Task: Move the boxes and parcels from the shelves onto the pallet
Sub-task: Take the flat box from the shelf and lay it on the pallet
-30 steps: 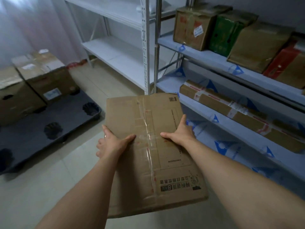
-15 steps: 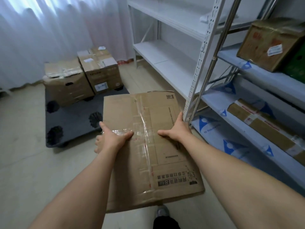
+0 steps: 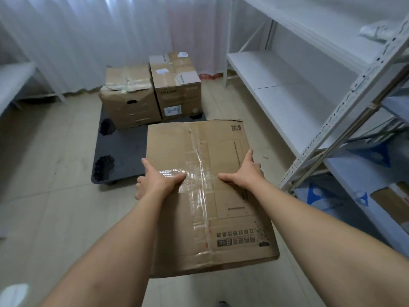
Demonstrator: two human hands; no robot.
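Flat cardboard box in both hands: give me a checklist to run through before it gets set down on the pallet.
1. Left hand grips the left edge of the flat brown taped cardboard box, thumb on top: ok.
2. Right hand grips the right edge, thumb on top: ok.
3. Box held roughly level: ok.
4. Bare space on the dark plastic pallet in front of the two stacked-side-by-side brown cartons: ok.
5. Floor path to the pallet free of obstacles: ok where visible; the box hides the part beneath it.
6. Underside of the box intact: cannot tell.
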